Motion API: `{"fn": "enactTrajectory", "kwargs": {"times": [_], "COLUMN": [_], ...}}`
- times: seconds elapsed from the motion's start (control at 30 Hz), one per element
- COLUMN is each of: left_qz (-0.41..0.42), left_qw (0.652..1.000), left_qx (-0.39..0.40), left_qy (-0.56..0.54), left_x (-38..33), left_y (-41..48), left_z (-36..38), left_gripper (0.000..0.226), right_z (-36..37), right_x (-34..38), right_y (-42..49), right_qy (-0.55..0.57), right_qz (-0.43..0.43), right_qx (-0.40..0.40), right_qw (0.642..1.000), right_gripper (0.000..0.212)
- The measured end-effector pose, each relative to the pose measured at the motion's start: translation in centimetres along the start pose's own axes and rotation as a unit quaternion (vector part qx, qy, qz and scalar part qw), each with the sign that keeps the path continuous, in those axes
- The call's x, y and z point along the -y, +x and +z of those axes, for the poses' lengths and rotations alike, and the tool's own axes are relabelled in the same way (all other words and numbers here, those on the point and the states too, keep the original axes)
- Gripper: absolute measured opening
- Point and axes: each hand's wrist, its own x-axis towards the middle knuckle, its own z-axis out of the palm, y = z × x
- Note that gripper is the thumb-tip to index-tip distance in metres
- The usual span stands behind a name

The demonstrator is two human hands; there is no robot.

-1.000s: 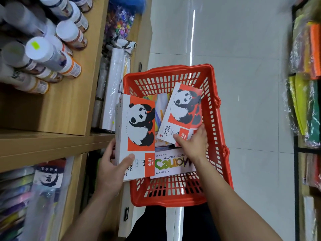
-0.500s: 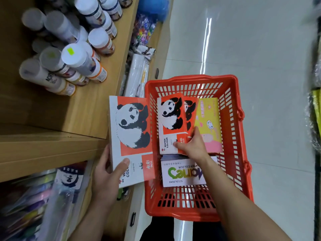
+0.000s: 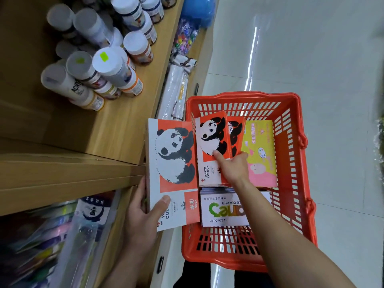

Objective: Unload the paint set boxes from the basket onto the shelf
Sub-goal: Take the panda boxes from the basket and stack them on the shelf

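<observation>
The left hand is raised at the 7 o'clock side of the view, forearm running up from the bottom edge. A large panda paint box is gripped at its near corner, the thumb laid on the cover and the fingers wrapped behind the spine. The box is held outside the red basket, just beside the shelf edge, with its long axis from 6 to 12 o'clock and the panda's head toward 12.

The right arm is stretched from 5 o'clock into the basket. A smaller panda box is clasped by the right hand, thumb on the cover, the other fingers hidden behind. Its long axis also runs 6 to 12, tilted up from the boxes below. A yellow box lies at its 3 o'clock side, a white box at 6 o'clock.
</observation>
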Motion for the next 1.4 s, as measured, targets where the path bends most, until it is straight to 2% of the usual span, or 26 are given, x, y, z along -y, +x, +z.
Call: {"fn": "enactTrajectory", "kwargs": {"times": [0.03,0.13,0.2,0.3,0.4,0.6,0.7,0.93,1.07,1.27,1.4], "left_qz": [0.002,-0.002,-0.003,0.001,0.011,0.045,0.062,0.134,0.166,0.194,0.220], "left_qw": [1.000,1.000,1.000,0.999,0.998,0.994,0.992,0.980,0.964,0.924,0.894], "left_qx": [0.004,0.011,0.019,0.032,0.057,0.097,0.095,-0.003,-0.094,-0.232,-0.299], "left_qy": [-0.003,-0.010,-0.012,-0.012,-0.029,-0.037,-0.052,-0.147,-0.184,-0.234,-0.248], "left_x": [0.1,0.2,-0.1,-0.9,-2.4,-5.5,-6.7,-9.5,-10.4,-9.9,-10.1], "left_y": [0.0,-0.1,-0.3,-1.3,-3.0,-8.9,-12.7,-24.6,-31.5,-39.4,-42.1], "left_z": [0.0,-0.1,-0.2,-0.2,-0.3,-1.0,-1.3,-1.2,-2.6,-8.3,-12.6], "left_gripper": [0.061,0.059,0.052,0.043,0.040,0.052,0.056,0.065,0.055,0.067,0.061], "right_z": [-0.2,-2.2,-4.3,-7.7,-10.7,-14.9,-16.8,-21.3,-22.1,-18.7,-14.9], "right_x": [-0.1,-0.5,-0.8,-1.7,-1.4,0.0,0.9,4.6,7.7,12.8,16.7], "right_y": [-0.2,-2.0,-4.1,-7.8,-11.8,-19.6,-22.4,-27.9,-32.0,-40.0,-44.6], "right_qy": [0.000,-0.022,-0.010,0.010,0.019,0.067,0.074,0.081,0.059,0.030,0.033], "right_qz": [-0.008,-0.033,-0.044,-0.082,-0.133,-0.162,-0.179,-0.237,-0.284,-0.357,-0.387], "right_qx": [-0.006,-0.003,0.004,-0.003,-0.007,0.012,0.060,0.210,0.286,0.371,0.427], "right_qw": [1.000,0.999,0.999,0.997,0.991,0.985,0.979,0.945,0.913,0.857,0.817], "right_gripper": [0.083,0.110,0.112,0.093,0.058,0.050,0.048,0.048,0.049,0.053,0.039]}}
